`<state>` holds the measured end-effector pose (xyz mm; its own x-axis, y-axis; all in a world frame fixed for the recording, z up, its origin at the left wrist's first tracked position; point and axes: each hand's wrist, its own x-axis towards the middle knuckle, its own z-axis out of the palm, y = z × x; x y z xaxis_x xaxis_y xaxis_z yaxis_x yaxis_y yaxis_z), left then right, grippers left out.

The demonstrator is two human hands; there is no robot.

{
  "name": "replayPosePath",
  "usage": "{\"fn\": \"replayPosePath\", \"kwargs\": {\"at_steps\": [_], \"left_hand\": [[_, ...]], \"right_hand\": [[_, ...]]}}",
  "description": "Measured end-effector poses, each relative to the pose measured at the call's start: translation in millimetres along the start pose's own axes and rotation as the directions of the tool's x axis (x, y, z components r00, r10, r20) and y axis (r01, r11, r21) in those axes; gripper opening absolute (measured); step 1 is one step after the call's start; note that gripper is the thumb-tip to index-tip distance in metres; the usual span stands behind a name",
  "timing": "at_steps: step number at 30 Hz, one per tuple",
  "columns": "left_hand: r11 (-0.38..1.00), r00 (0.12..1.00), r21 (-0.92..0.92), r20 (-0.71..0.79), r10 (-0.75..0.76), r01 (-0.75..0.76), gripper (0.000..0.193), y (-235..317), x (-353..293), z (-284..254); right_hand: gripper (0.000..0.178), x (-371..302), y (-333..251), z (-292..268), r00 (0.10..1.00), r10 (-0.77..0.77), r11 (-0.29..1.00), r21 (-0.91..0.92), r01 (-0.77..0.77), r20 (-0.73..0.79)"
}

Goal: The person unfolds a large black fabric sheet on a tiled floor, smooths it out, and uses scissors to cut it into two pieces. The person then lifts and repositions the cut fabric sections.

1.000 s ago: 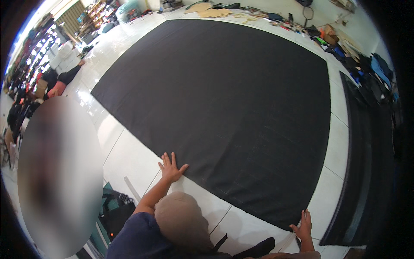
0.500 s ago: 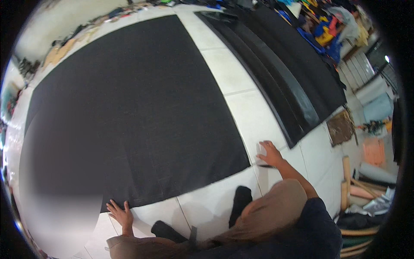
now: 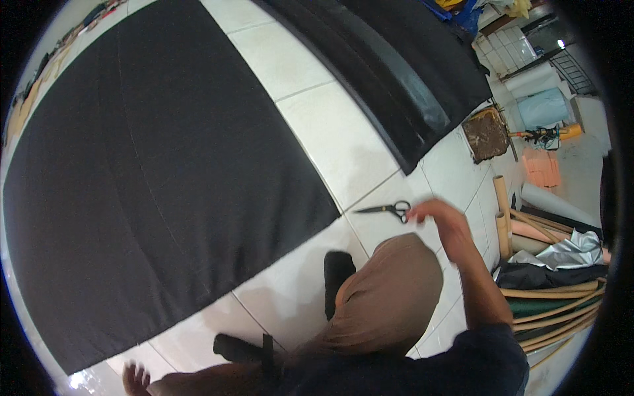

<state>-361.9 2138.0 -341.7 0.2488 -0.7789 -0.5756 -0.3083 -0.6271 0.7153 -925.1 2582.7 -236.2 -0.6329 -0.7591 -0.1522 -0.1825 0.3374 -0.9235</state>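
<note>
A large black fabric sheet (image 3: 165, 171) is spread on the tiled floor, with faint lines running along it. Black scissors (image 3: 389, 210) lie on the tiles by its near right corner, blades toward the sheet. My right hand (image 3: 446, 221) is at the scissors' handle loops, its fingertips bent down and smeared by motion; whether they grip the handle does not show. At the lower left edge my left hand (image 3: 136, 379) is just off the sheet's near edge, fingers apart and holding nothing, partly cut off by the rim of the view.
Another black sheet (image 3: 389, 86) with a shiny strip lies at the back right. Past it are a brown square slab (image 3: 487, 135) and an orange crate (image 3: 541, 167). Cardboard tubes (image 3: 503, 224), silver sheeting (image 3: 561, 251) and bundled rolls crowd the right side.
My view has shifted right. My left hand has come off the black sheet toward me. My right hand has moved back to the handle of the scissors, which now show fully.
</note>
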Motion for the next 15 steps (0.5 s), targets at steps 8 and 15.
{"fn": "replayPosePath", "kwargs": {"at_steps": [8, 15], "left_hand": [[0.622, 0.699, 0.362, 0.546, 0.463, -0.694, 0.046, 60, -187, 30], [0.643, 0.722, 0.461, 0.658, 0.214, -0.611, 0.048, 127, -209, 9]], "right_hand": [[0.043, 27, -69, 27, 0.890, -0.273, 0.797, -0.432, 0.422, 0.365], [0.035, 34, -77, -13, 0.828, -0.120, 0.876, -0.335, 0.348, 0.548]]}}
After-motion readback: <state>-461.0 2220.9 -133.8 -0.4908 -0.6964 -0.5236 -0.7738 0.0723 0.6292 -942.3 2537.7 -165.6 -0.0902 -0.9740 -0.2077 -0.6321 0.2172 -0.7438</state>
